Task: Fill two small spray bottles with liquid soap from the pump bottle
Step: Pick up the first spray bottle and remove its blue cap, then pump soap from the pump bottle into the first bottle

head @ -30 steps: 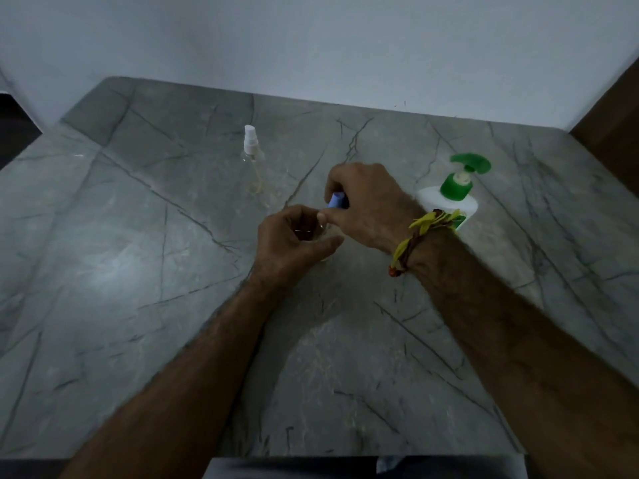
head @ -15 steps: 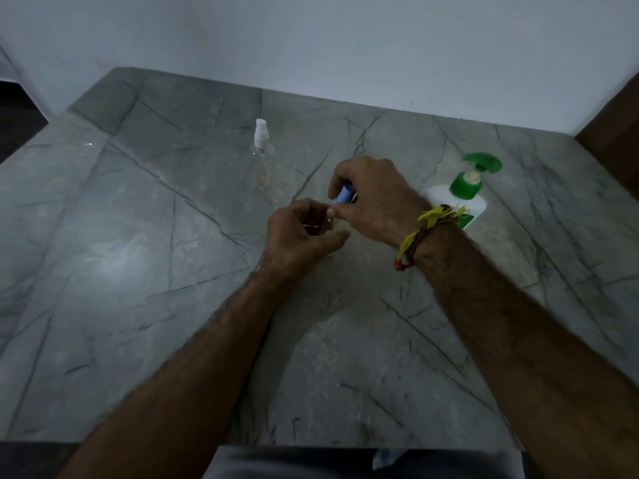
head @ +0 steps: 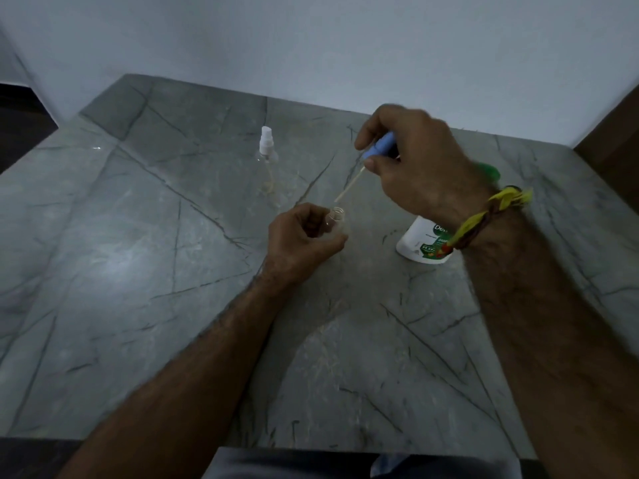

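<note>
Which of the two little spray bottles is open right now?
The clear bottle gripped in the left hand: its neck is bare, its blue sprayer lifted out. The other bottle, farther back, keeps its white top.

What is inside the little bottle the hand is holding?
The little bottle looks clear and empty at its open neck, but the left hand wraps around its body, so the bottom is hidden. The blue sprayer top with its tube is lifted out, pinched by the right hand.

Left hand [head: 304, 240] curled, gripping a clear bottle [head: 334, 221] on the surface. Right hand [head: 415, 164] raised above it, fingers pinching a blue spray cap [head: 380, 146].
</note>
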